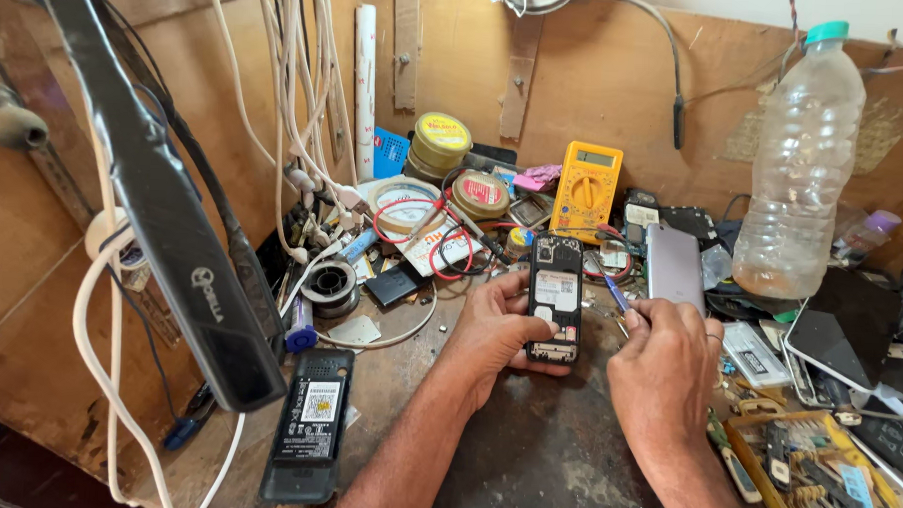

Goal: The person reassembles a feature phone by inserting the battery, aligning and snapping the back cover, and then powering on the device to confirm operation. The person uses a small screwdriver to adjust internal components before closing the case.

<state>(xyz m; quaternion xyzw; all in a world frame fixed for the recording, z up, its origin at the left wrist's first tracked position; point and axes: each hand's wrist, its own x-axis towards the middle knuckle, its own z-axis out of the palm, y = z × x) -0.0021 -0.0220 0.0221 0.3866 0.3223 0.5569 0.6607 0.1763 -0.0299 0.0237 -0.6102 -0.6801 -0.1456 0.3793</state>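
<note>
Left hand (494,331) grips opened black phone (555,298); right hand (663,367) pinches blue tool (615,293).

A worn, dark-stained wooden workbench (524,457) carries clutter. Near left lies a black phone back (308,426); beyond it a solder spool (330,283). Far centre sits a yellow multimeter (586,189), far right a clear plastic bottle (801,166), near right a tray of tools (814,477).
</note>
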